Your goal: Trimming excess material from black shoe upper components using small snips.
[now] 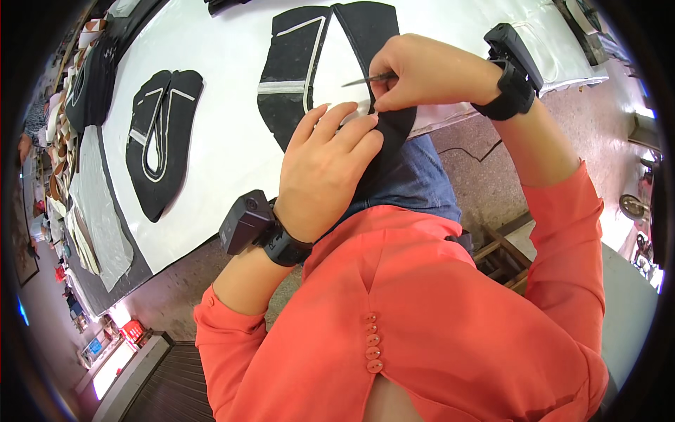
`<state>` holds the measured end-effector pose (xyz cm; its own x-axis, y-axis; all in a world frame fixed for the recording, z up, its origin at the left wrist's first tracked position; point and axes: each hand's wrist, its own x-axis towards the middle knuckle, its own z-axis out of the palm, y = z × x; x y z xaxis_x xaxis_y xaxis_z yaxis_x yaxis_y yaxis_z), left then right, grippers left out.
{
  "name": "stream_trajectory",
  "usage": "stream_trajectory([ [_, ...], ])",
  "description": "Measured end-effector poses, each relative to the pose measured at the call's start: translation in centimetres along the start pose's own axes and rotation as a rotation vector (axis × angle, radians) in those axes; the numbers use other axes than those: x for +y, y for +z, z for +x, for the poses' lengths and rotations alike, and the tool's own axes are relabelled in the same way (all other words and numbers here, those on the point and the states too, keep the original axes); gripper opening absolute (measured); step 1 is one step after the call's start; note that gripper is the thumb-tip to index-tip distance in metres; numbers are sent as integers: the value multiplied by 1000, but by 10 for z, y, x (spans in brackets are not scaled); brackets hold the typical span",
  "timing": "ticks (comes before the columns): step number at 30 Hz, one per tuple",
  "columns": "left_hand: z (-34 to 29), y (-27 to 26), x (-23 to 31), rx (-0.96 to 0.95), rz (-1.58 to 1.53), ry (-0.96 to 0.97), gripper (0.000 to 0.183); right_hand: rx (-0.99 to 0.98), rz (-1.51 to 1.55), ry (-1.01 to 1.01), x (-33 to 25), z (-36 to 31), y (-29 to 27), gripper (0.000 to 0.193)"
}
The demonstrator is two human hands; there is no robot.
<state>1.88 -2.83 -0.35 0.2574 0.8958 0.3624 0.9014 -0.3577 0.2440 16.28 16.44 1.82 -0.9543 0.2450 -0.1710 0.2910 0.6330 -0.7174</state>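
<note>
A large black flat piece with white edging (281,60), resembling a shoe upper, lies on the white-covered table in front of me. My left hand (327,158) rests over its lower inner edge, fingers stretched out and slightly apart. Close to those fingertips, my right hand (422,74) is closed around a thin pointed metal tool (358,81). The tool's tip points left over the white gap in the piece; its handle is hidden in my fist, so its exact kind is unclear. My right thumb and a fingertip are near the white edging.
A smaller black piece with white edging (163,141) lies to the left on the white table covering (225,126). Beyond it are dark stacked pieces (91,88) and a translucent plastic sheet (102,204). A wooden stool (503,257) stands below right. A thin cable (478,156) crosses the floor.
</note>
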Motion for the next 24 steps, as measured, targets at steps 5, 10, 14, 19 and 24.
stream_trajectory([
  [5,2,3,-2,-9,10,21,20,9,-16,20,2,2,-4,23],
  [10,0,4,3,-18,32,-16,22,-77,-23,89,-8,2,-12,23],
  [14,5,1,8,-28,-3,-47,27,2,-51,54,2,4,-12,24],
  [19,4,2,6,-17,-10,-44,25,8,-31,101,3,3,-8,26],
  [24,0,-4,10,-52,39,-57,25,26,-87,112,-5,0,2,27],
])
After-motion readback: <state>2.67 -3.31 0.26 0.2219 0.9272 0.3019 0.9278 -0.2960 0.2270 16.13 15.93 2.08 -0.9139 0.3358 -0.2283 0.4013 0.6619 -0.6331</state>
